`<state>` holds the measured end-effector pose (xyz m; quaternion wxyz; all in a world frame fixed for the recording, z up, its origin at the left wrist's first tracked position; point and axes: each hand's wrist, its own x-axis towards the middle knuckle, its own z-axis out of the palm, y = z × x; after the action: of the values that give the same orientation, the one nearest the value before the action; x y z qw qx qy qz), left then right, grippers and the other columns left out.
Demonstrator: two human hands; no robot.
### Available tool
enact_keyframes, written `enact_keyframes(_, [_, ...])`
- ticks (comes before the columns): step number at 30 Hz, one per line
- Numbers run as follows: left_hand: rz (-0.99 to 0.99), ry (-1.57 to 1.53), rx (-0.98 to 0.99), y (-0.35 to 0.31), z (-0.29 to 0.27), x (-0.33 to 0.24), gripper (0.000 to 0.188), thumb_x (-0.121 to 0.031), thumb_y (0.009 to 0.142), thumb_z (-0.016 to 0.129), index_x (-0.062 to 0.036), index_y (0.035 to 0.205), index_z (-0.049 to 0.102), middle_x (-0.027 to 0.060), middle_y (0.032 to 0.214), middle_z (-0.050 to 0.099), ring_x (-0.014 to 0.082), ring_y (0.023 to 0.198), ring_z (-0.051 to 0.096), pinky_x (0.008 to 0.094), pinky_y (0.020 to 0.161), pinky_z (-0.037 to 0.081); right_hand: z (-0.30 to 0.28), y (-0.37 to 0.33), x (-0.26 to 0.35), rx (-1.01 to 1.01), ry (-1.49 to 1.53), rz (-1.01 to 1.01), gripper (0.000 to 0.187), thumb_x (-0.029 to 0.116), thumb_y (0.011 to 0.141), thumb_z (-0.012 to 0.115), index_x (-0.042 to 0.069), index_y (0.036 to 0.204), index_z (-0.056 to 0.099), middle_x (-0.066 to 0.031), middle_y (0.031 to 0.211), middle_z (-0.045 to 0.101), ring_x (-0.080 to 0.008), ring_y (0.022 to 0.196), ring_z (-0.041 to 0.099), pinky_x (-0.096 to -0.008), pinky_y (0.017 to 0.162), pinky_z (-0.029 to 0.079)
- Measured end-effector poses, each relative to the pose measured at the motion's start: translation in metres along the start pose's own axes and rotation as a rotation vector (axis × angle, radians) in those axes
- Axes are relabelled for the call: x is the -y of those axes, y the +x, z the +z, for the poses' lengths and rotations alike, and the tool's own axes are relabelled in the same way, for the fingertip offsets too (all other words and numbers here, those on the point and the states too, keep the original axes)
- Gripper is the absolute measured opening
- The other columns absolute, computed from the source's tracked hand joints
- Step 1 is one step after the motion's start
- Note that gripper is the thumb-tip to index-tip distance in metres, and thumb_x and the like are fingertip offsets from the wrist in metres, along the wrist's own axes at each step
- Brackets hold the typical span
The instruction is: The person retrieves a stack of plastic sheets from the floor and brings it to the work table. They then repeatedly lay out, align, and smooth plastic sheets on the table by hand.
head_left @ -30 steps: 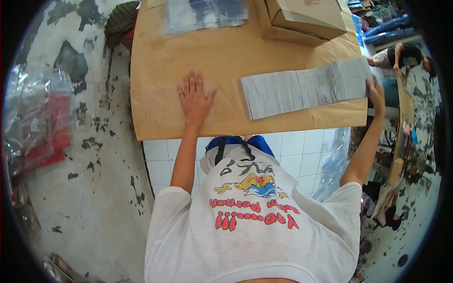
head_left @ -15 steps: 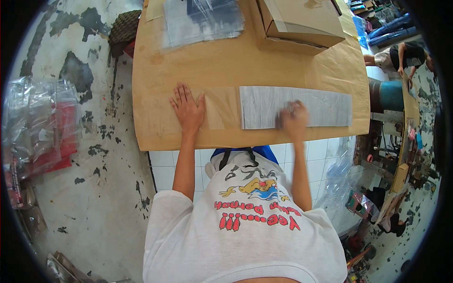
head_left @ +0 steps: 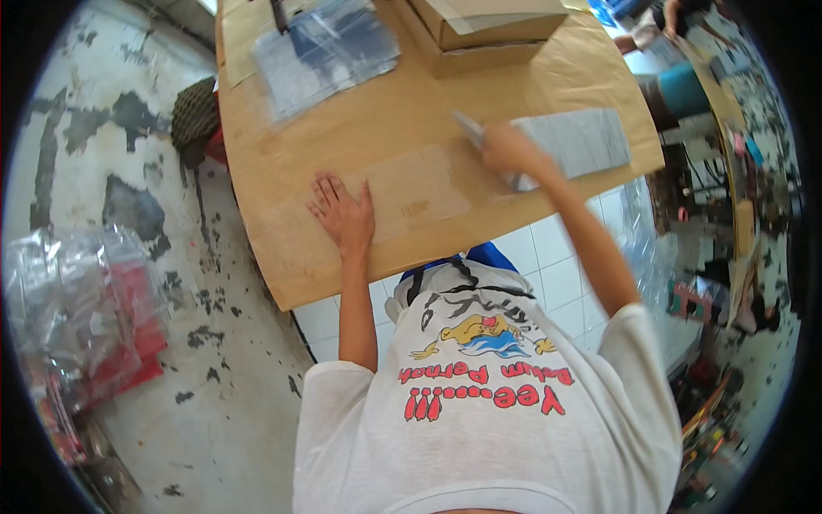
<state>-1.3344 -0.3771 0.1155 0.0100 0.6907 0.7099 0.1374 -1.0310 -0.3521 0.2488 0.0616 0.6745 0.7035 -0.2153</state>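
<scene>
My left hand lies flat with its fingers spread, pressing the left part of a thin see-through strip onto the brown paper table cover. To the right is a grey strip with a wood-grain look. My right hand is closed around the left end of this grey strip, which stands raised and tilted off the table. The fingertips are partly hidden and slightly blurred. The right part of the grey strip still rests on the table.
A brown cardboard box stands at the far side of the table. Clear plastic sheets lie at its far left. Plastic bags sit on the floor at left. Another person is at the far right.
My right hand has gone from lying over the grey strip's middle to its left end and lifted that end. My left hand stays flat. The whole view has turned somewhat.
</scene>
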Motion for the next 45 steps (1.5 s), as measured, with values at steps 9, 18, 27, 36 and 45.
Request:
enact_keyframes(9, [0.045,0.368,-0.172,0.031,0.005,0.157,0.064,-0.053,0.093,0.046,-0.0086,0.139,0.045,0.0130,0.150,0.035,0.0292,0.140,0.029,0.0596,0.110,0.016,-0.307,-0.177,-0.151,-0.762,-0.271,0.273,0.065,0.050,0.090,0.059,0.002,0.133,0.051,-0.0206,0.135,0.051,-0.0287,0.127,0.047,-0.0336,0.105,0.036])
enact_keyframes(18, [-0.166,-0.213,-0.455,0.087,-0.065,0.144,0.031,-0.020,0.088,0.057,0.0013,0.109,0.060,0.0232,0.109,0.061,0.0397,0.105,0.056,0.0472,0.093,0.043,-0.305,-0.201,-0.262,-0.937,0.203,0.389,0.055,0.039,0.092,0.062,-0.002,0.128,0.055,-0.0047,0.117,0.062,-0.0112,0.105,0.054,-0.0236,0.096,0.038])
enact_keyframes(27, [0.124,-0.078,0.056,0.017,0.007,-0.054,0.068,-0.050,0.090,0.052,-0.0131,0.146,0.037,0.0177,0.154,0.026,0.0329,0.143,0.022,0.0525,0.113,0.018,-0.160,-0.069,-0.332,-0.562,0.606,0.150,0.032,0.027,0.096,0.058,-0.003,0.105,0.065,0.0005,0.089,0.064,-0.0057,0.082,0.052,-0.0236,0.073,0.043])
enact_keyframes(36, [0.070,-0.021,-0.001,0.012,-0.002,-0.005,0.069,-0.051,0.089,0.053,-0.0121,0.145,0.038,0.0174,0.154,0.025,0.0327,0.142,0.024,0.0502,0.114,0.016,0.042,-0.025,-0.468,-0.775,0.247,0.684,0.039,0.028,0.086,0.060,0.007,0.118,0.060,-0.0209,0.114,0.063,-0.0381,0.107,0.060,-0.0460,0.094,0.045])
enact_keyframes(45, [0.049,-0.252,0.246,0.071,-0.001,-0.098,0.046,-0.031,0.097,0.045,-0.0063,0.135,0.048,0.0211,0.148,0.034,0.0353,0.140,0.027,0.0523,0.113,0.019,0.094,0.028,-0.042,-0.521,0.093,0.226,0.100,0.064,0.078,0.057,-0.006,0.144,0.030,-0.0325,0.152,0.013,-0.0506,0.142,0.000,-0.0806,0.097,0.001])
